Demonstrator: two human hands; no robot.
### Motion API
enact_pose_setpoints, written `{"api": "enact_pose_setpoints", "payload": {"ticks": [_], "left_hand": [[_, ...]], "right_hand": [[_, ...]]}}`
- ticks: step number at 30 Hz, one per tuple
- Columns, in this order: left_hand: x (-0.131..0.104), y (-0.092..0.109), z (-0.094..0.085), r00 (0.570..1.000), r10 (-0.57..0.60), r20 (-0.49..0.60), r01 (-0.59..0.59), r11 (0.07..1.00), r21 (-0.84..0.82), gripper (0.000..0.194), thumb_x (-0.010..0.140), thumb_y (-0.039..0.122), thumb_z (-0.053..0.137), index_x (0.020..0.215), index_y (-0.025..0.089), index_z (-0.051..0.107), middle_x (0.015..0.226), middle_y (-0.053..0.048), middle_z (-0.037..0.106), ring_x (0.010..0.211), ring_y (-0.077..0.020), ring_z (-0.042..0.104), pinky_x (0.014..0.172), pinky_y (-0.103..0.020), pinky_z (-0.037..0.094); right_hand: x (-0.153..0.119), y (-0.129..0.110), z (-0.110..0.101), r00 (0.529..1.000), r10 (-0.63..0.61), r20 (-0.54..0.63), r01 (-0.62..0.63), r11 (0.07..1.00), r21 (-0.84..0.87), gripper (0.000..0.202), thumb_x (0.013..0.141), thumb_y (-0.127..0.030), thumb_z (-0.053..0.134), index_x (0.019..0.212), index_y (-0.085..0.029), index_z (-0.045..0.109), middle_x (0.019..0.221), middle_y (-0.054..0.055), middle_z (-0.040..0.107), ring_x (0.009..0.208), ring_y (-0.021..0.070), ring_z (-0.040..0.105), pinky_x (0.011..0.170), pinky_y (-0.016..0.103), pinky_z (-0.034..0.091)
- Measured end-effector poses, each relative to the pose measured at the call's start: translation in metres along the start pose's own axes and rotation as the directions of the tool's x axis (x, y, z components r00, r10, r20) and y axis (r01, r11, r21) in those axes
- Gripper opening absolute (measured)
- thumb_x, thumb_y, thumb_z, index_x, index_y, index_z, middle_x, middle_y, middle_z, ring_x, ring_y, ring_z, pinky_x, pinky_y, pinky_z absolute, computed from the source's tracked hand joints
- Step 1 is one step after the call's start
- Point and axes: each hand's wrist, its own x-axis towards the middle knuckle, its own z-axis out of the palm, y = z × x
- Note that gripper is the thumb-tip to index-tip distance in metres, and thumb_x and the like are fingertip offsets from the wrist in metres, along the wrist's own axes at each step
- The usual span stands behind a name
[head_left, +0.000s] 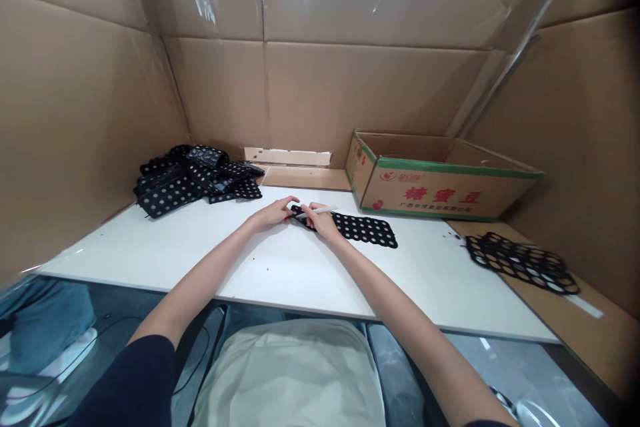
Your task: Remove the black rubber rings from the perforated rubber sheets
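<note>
A black perforated strip (373, 230) with rows of pale round spots lies flat on the white table, running to the right from under my hands. My left hand (273, 213) is at its left end, with fingertips closed on the strip's edge. In my right hand (320, 220) is a slim white pen-like tool (327, 209), gripped like a pen and slanting up to the right. Its tip points down to the left, at the strip's left end. Fingers partly hide that end, so I cannot tell whether the tip touches it.
A heap of similar black spotted pieces (175, 180) lies at the back left. An open cardboard box (440, 183) with green edges stands at the back right. Black pieces with larger holes (520, 263) lie at right. Cardboard walls (320, 87) enclose the white table (295, 273).
</note>
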Motion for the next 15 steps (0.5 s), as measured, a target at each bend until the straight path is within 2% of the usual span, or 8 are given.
{"api": "enact_pose_setpoints", "payload": {"ticks": [3,5,9,15], "left_hand": [[0.0,0.004,-0.002,0.994,-0.109,-0.017,0.109,0.994,0.026,0.041,0.073,0.029,0.058,0.109,0.012,0.049,0.051,0.004,0.052,0.046,-0.0102,0.046,0.048,-0.021,0.035],[0.0,0.006,-0.003,0.989,-0.149,-0.012,0.149,0.988,0.04,0.046,0.068,0.033,0.065,0.105,0.012,0.048,0.053,0.003,0.055,0.047,-0.0113,0.05,0.049,-0.021,0.036],[0.002,0.003,-0.003,0.989,-0.15,-0.005,0.15,0.986,0.076,0.059,0.055,0.027,0.074,0.105,0.014,0.046,0.049,0.008,0.053,0.043,-0.0101,0.048,0.049,-0.021,0.034],[0.008,-0.005,-0.002,0.987,-0.146,-0.06,0.154,0.974,0.167,0.064,0.048,0.024,0.076,0.104,0.016,0.048,0.044,0.012,0.051,0.041,-0.0103,0.046,0.052,-0.022,0.034]], "right_hand": [[0.0,-0.001,0.0,1.0,0.01,-0.011,-0.011,1.0,-0.027,0.042,0.078,-0.05,0.053,0.051,-0.02,0.041,0.042,-0.003,0.046,0.041,0.0102,0.041,0.045,0.024,0.031],[0.001,-0.002,0.001,1.0,0.017,-0.017,-0.018,0.999,-0.033,0.041,0.079,-0.049,0.053,0.051,-0.02,0.041,0.042,-0.003,0.046,0.041,0.0104,0.041,0.046,0.024,0.032],[0.002,-0.001,0.002,0.999,0.016,-0.029,-0.018,0.998,-0.065,0.043,0.08,-0.05,0.051,0.051,-0.021,0.041,0.042,-0.002,0.047,0.042,0.0113,0.043,0.049,0.025,0.034],[0.005,0.004,0.004,0.998,-0.002,-0.058,-0.007,0.989,-0.149,0.046,0.082,-0.051,0.046,0.048,-0.021,0.042,0.042,-0.001,0.047,0.043,0.0127,0.044,0.052,0.026,0.036]]}}
